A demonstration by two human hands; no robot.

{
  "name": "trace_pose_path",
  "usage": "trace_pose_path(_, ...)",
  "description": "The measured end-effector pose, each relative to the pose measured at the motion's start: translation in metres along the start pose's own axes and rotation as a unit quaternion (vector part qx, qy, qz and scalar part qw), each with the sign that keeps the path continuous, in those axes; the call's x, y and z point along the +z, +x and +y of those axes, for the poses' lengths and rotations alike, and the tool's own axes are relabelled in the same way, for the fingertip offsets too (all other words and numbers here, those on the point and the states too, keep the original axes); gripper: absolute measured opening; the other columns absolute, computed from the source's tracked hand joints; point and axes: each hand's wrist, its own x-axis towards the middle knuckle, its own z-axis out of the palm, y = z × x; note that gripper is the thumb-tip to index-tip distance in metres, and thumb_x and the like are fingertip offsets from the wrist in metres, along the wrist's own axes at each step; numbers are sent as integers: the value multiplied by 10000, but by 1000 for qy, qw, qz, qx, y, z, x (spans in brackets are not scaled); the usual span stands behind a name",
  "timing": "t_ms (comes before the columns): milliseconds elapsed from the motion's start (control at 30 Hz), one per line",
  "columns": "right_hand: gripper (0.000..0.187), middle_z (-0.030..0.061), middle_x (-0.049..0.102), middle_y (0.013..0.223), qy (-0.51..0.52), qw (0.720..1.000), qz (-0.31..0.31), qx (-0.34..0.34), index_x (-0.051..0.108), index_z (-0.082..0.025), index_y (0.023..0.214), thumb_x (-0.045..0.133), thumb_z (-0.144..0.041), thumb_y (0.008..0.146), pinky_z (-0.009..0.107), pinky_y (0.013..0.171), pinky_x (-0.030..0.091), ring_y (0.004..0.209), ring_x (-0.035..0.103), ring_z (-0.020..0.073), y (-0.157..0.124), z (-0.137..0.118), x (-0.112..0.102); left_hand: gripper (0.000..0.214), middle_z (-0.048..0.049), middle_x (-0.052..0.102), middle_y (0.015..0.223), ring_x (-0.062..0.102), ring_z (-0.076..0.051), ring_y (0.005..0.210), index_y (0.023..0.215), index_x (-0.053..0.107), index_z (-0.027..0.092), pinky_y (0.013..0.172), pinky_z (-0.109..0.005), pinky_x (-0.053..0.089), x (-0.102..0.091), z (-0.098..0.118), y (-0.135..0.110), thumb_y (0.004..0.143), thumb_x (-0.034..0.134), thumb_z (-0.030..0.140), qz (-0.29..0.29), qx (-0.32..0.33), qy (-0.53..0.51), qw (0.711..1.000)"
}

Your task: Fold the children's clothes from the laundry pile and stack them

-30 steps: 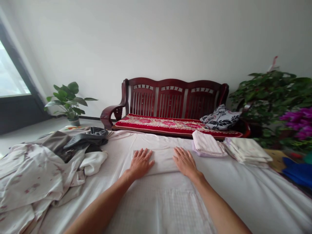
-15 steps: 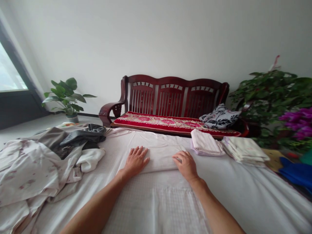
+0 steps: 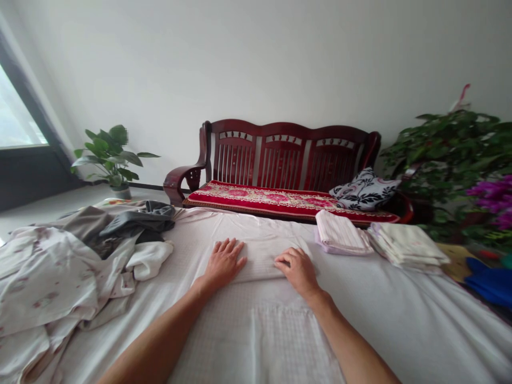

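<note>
Quickly, biggest first. White-sheeted table [image 3: 400, 320] across the whole lower view, wooden sofa [image 3: 280, 160] just past its far edge. Heap of unfolded laundry [image 3: 52, 277] at left, well apart from the hands. Two folded piles at far right: striped stack [image 3: 340, 232], then cream stack [image 3: 404, 242] just beside it. Folded white cloth [image 3: 260, 253]: mid-table, between heap and stacks, under both hands. Left hand [image 3: 224, 261]: flat on the cloth's left end, grip wide, fingers spread, holding nothing. Right hand [image 3: 296, 269]: on the cloth's right end, grip narrow, fingers curled onto the fabric (pinching a layer or only pressing, cannot tell).

Probably best done like this:
- Hold the left palm down as an anchor against creeping.
- Work the right end with even pressure, edges lined up, no wrinkle trapped inside.
- Mind the white-on-white edge, easy to lose against the sheet.
- Stay clear of the striped stack nearby.
</note>
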Motion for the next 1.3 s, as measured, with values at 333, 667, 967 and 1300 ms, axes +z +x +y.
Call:
trace_pose_path(333,251,74,683,805,152,980,106,79,624,-230,704,536,-416,847,375,816,447,835,596,244,3,17,3,491,-105,479,1538,396,-330,1434,1435,524,263,1184,-520,256,2,-1,0,988,465,458,10,0,-32,999)
trace_pose_path(667,452,44,685,763,335,906,129,223,658,-193,779,575,-637,786,284,623,488,714,623,188,2,19,-22,486,-105,488,1528,401,-328,1430,1431,526,268,1183,-519,265,2,-2,0,984,480,451,14,0,-35,999)
trace_pose_path(967,404,12,656,669,395,889,17,232,703,-167,901,685,-513,693,242,496,411,549,567,131,48,16,-42,471,-105,512,1506,423,-323,1411,1414,542,273,1178,-523,272,3,-1,0,979,482,444,26,0,-40,999)
trace_pose_path(1300,685,172,321,1620,17,998,-42,50,328,-140,1556,459,-394,934,527,1210,249,1513,251,311,49,0,4,477,-100,509,1507,417,-316,1414,1427,525,276,1172,-514,281,1,-1,0,987,470,452,22,4,-24,999)
